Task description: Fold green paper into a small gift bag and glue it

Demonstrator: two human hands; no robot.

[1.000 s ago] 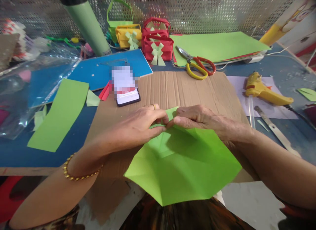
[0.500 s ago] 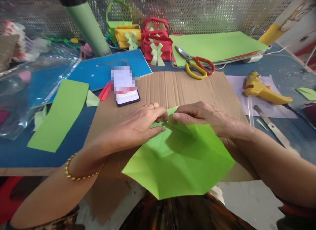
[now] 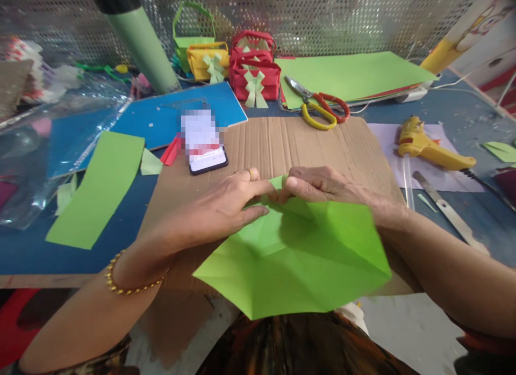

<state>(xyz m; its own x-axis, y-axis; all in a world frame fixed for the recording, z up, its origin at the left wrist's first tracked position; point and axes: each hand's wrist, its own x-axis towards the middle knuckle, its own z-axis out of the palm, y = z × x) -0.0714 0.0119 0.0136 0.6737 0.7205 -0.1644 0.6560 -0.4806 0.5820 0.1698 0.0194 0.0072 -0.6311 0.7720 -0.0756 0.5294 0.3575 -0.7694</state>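
Observation:
A creased sheet of light green paper (image 3: 306, 262) is held at its far edge, its near part jutting over the table edge towards me. My left hand (image 3: 245, 200), with a ring and a gold bead bracelet, has its bent fingers on the paper's far left part. My right hand (image 3: 316, 184) pinches the far edge between thumb and curled fingers, right beside the left fingertips. Both hands hide the fold between them. Under the hands lies a piece of corrugated cardboard (image 3: 322, 141).
A phone (image 3: 207, 157), scissors (image 3: 320, 109), a yellow glue gun (image 3: 431, 146) and a metal blade (image 3: 447, 211) lie around the cardboard. Small paper bags, red (image 3: 258, 79) and yellow (image 3: 201, 63), stand behind, near a green bottle (image 3: 139, 44). A green paper strip (image 3: 97, 189) lies left.
My right hand has moved slightly left, its thumb lifting and fingers curling in against the left fingertips. The paper's near part has swung a little, its right corner shifting right.

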